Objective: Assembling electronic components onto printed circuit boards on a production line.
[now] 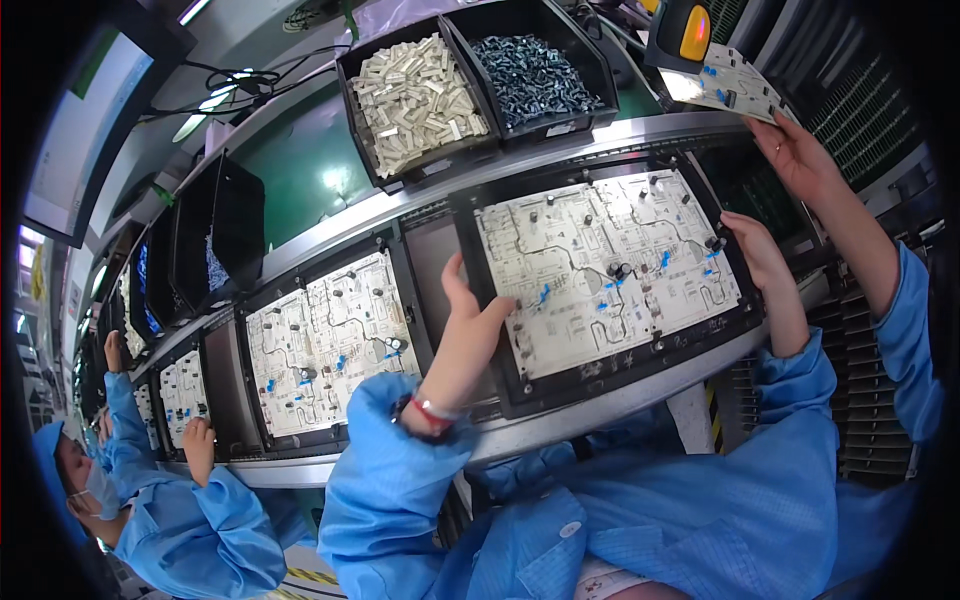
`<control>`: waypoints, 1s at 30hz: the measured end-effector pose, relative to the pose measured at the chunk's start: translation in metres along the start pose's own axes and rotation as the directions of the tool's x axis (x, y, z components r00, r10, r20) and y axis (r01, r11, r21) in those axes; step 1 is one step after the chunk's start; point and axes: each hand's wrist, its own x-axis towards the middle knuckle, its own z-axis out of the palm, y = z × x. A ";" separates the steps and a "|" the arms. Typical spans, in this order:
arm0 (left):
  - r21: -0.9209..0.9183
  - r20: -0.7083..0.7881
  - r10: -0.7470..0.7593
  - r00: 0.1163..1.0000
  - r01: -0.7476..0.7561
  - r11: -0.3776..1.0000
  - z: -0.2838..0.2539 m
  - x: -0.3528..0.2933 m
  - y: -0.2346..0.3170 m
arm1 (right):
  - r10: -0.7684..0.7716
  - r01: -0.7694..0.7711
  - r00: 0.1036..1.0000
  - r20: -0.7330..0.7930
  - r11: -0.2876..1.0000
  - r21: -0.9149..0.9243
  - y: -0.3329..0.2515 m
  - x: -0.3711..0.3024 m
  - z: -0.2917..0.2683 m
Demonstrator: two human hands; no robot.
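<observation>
Your left hand (470, 320) covers the left edge of the circuit board (605, 265) in the black carrier frame (640, 350), so you cannot see how the fingertips meet the board there. Your right hand (755, 255) hides the right edge of the same board, and its palm side is turned away. The small parts on the board are too tiny to tell by kind. A second board (725, 85) above is cut partly by a yellow device (685, 30), and another person's hand (795, 150) hides its lower corner. The monitor (85, 130) at the left is cut off by the dark rim.
</observation>
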 end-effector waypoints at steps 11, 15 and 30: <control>0.047 -0.065 -0.030 0.997 0.033 0.998 0.018 0.016 -0.021 | -0.045 0.021 0.981 -0.189 0.992 -0.128 -0.001 0.022 -0.007; 0.008 -0.080 -0.030 0.996 0.030 1.000 0.026 0.019 -0.021 | -0.043 0.018 0.976 -0.212 0.992 -0.121 0.001 0.024 -0.011; 0.857 -0.001 0.567 0.824 -0.292 0.426 0.070 0.058 0.016 | -0.654 0.573 0.413 0.633 -0.354 -0.740 -0.053 0.110 0.210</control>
